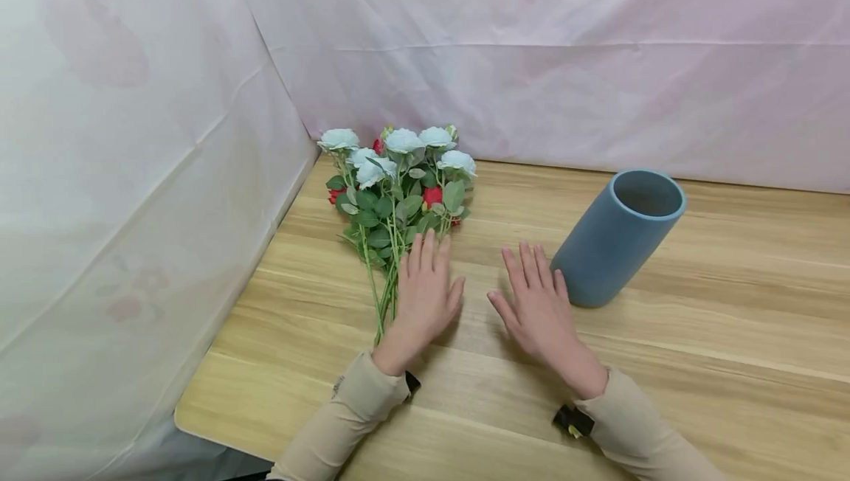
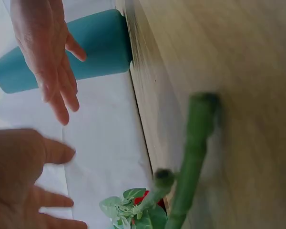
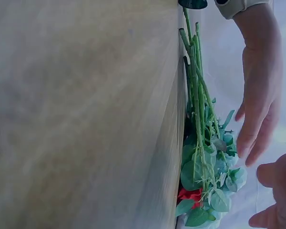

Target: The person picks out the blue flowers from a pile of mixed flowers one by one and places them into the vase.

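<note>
A bunch of flowers (image 1: 392,193) with pale blue and red blooms lies on the table, its green stems (image 3: 199,90) pointing toward the person. Above the right side of those stems hovers my left hand (image 1: 426,296), palm down, fingers straight and holding nothing. My right hand (image 1: 539,311) is held palm down too, fingers spread and grasping nothing, just left of a blue-grey vase (image 1: 617,241). The vase stands upright with its round mouth showing. In the left wrist view, cut stem ends (image 2: 200,114) loom close to the camera and the vase (image 2: 95,45) is behind the right hand.
The wooden table (image 1: 717,363) has a rounded front left corner. A pale floral cloth (image 1: 564,60) hangs along the back, and another cloth (image 1: 146,193) hangs on the left. Dark wrist cameras (image 1: 572,420) sit under the beige sleeves.
</note>
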The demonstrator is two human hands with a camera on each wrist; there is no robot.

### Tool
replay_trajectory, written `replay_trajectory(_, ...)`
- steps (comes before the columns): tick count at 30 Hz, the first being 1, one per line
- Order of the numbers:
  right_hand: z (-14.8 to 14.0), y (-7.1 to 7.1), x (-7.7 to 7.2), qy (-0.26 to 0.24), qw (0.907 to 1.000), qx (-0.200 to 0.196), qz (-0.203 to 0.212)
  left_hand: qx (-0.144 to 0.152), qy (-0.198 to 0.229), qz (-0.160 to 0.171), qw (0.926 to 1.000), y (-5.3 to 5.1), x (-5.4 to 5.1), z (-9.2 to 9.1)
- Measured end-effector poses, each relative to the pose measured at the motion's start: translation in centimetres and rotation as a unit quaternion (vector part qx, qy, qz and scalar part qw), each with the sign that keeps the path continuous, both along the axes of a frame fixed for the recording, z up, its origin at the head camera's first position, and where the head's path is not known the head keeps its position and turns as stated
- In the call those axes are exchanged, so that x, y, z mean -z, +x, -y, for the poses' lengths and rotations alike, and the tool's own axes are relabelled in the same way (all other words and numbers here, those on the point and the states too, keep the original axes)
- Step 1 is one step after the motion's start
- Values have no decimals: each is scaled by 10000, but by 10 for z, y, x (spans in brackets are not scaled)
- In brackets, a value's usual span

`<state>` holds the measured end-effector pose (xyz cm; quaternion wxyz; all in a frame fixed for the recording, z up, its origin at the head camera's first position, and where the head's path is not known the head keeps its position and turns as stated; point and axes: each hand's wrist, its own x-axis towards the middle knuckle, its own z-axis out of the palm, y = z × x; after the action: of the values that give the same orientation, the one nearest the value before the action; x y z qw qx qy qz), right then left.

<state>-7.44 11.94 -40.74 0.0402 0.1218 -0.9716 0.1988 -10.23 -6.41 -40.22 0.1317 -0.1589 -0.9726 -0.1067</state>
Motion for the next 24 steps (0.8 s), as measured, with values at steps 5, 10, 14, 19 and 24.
replay_trajectory(5, 0, 2, -1, -458, 9955, -35, -832, -176, 1116, -382, 9929, -6, 1, 8)
replay_trajectory(10, -3, 3, -4, -1013, 9734, -197, -2044, -195, 1686, 210, 9853, -13, 0, 19)
replay_trajectory(14, -7, 3, -12, -1562, 9450, -261, -2863, -207, 1725, 727, 9821, -16, 0, 25)
replay_trajectory(19, -14, 7, -28, -2171, 8974, -68, -3841, -209, 1708, 1436, 9746, -18, 0, 27)
replay_trajectory(24, -24, 14, -47, -2754, 8401, 556, -4639, -166, 1536, 1794, 9716, -18, -1, 28)
